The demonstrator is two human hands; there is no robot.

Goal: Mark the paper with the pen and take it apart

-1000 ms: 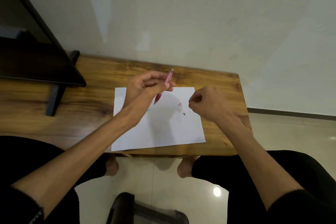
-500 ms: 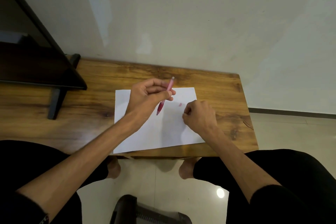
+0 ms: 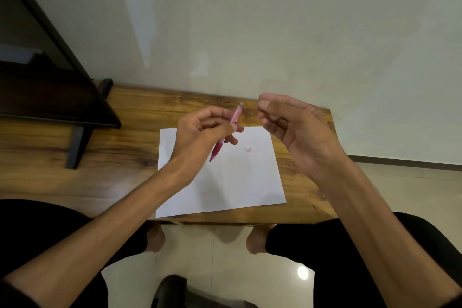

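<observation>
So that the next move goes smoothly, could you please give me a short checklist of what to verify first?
1. Pen held firmly by the left hand: ok.
2. Pen tip clear of the paper: ok, it looks raised.
3. Right hand pinching a small part between thumb and fingertips: cannot tell, nothing visible.
4. Small pink piece lying on the paper: ok.
5. Paper flat on the wooden table: ok.
</observation>
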